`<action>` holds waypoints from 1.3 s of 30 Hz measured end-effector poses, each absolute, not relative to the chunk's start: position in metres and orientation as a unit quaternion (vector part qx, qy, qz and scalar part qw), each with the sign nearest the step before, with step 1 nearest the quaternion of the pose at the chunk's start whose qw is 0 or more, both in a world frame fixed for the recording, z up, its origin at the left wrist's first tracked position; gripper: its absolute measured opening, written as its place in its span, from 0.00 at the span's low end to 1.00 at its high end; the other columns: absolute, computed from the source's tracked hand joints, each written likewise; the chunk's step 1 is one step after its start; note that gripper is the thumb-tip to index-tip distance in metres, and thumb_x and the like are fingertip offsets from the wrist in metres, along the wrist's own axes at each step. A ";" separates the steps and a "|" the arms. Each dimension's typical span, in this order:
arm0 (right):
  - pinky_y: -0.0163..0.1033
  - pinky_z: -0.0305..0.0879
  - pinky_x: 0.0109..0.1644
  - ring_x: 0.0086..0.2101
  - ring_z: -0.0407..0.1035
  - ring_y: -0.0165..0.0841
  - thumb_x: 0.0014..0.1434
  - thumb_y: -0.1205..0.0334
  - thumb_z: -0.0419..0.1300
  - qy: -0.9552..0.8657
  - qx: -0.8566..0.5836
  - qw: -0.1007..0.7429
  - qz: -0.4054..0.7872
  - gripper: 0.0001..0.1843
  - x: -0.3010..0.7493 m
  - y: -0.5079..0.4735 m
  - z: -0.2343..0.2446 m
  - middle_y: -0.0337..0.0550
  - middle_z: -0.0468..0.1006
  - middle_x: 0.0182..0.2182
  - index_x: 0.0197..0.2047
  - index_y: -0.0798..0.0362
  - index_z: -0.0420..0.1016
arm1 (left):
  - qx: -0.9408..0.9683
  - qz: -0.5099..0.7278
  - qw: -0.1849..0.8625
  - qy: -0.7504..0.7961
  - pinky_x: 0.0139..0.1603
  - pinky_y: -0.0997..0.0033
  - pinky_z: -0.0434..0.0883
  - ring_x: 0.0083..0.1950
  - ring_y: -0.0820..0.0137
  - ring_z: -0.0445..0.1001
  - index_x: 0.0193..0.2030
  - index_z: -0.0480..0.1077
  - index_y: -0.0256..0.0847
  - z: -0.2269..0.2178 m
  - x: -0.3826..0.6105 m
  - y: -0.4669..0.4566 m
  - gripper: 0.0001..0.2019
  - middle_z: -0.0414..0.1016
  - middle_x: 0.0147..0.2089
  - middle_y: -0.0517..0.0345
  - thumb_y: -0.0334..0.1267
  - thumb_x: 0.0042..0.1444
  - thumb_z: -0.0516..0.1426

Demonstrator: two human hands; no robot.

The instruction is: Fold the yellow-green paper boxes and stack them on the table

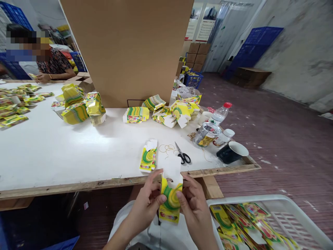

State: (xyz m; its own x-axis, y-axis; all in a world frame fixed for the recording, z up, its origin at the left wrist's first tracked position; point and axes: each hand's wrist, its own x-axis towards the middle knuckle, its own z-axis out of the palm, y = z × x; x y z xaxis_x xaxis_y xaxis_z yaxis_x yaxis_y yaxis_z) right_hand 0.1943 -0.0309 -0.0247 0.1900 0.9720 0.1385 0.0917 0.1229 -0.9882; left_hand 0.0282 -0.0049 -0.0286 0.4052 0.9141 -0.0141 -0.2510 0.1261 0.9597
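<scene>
Both my hands hold one small yellow-and-green carton (170,194) with its white top flaps open, just in front of the table's near edge. My left hand (145,205) grips its left side with the thumb on the printed face. My right hand (194,205) pinches the right side, fingers curled behind. A flat stack of the same cartons (148,158) lies on the white table (52,152) just beyond my hands. A white basket (286,215) at lower right holds several printed packets (241,222).
Scissors (183,156) and rubber bands (168,148) lie near the stack. Folded cartons (169,113) and flat piles (78,104) sit further back by a tall cardboard sheet (127,48). A bottle (220,114), jar (205,134) and black cup (232,152) crowd the right corner. Another person (49,62) sits far left.
</scene>
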 end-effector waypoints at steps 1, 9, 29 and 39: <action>0.40 0.73 0.45 0.44 0.75 0.39 0.63 0.53 0.60 -0.514 -0.528 0.543 0.402 0.22 0.198 -0.032 -0.025 0.52 0.77 0.50 0.58 0.48 0.68 | 0.500 0.419 0.686 0.321 0.50 0.65 0.71 0.47 0.63 0.77 0.66 0.56 0.45 -0.027 0.026 -0.005 0.30 0.79 0.47 0.49 0.41 0.59 0.61; 0.31 0.66 0.29 0.27 0.68 0.31 0.66 0.54 0.55 -0.592 -0.532 0.481 0.368 0.16 0.207 -0.032 -0.021 0.39 0.72 0.26 0.30 0.51 0.74 | 0.409 0.387 0.790 0.244 0.41 0.72 0.70 0.37 0.72 0.76 0.55 0.63 0.45 -0.027 0.026 -0.009 0.26 0.79 0.40 0.55 0.36 0.51 0.67; 0.33 0.64 0.28 0.23 0.69 0.33 0.61 0.50 0.60 -0.539 -0.609 0.391 0.432 0.25 0.199 -0.025 -0.028 0.33 0.75 0.20 0.58 0.53 0.66 | 0.556 0.387 0.669 0.304 0.59 0.60 0.68 0.58 0.59 0.73 0.63 0.63 0.44 -0.033 0.022 -0.001 0.23 0.73 0.60 0.44 0.37 0.61 0.58; 0.41 0.73 0.46 0.43 0.76 0.41 0.61 0.52 0.62 -0.539 -0.573 0.497 0.366 0.15 0.208 -0.024 -0.025 0.50 0.81 0.46 0.47 0.49 0.78 | 0.437 0.415 0.746 0.284 0.41 0.72 0.71 0.41 0.66 0.79 0.55 0.68 0.41 -0.025 0.036 0.002 0.24 0.82 0.41 0.51 0.38 0.52 0.66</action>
State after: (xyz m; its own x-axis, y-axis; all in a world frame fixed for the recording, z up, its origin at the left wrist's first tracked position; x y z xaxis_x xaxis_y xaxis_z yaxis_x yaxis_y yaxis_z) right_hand 0.2079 -0.0244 -0.0248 0.1513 0.9817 0.1158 0.2540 0.0746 -0.9643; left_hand 0.0360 0.0024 -0.0253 0.4943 0.8672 -0.0608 -0.3713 0.2738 0.8872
